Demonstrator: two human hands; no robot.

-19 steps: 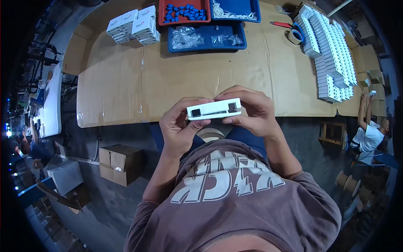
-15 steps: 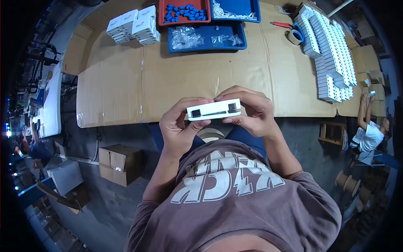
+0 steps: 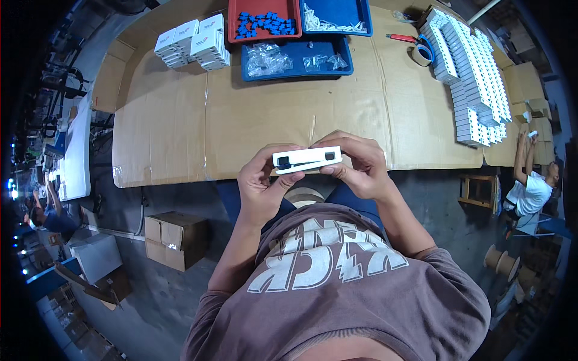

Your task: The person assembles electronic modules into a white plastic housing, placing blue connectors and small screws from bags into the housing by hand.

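Gripping the white case [image 3: 308, 157], the left hand [image 3: 263, 183] and right hand [image 3: 361, 171] are both clamping on it, thumbs nearer the body and fingers farther off, presumably because its halves are gaping, wider leftward, and are needing support at both ends. It is hovering by the near edge of the counter [image 3: 253, 126], long axis running left to right, right end tipping slightly away, two square openings facing up toward the head. Trays [image 3: 298, 77] are sitting farther back, probably keeping this space free.
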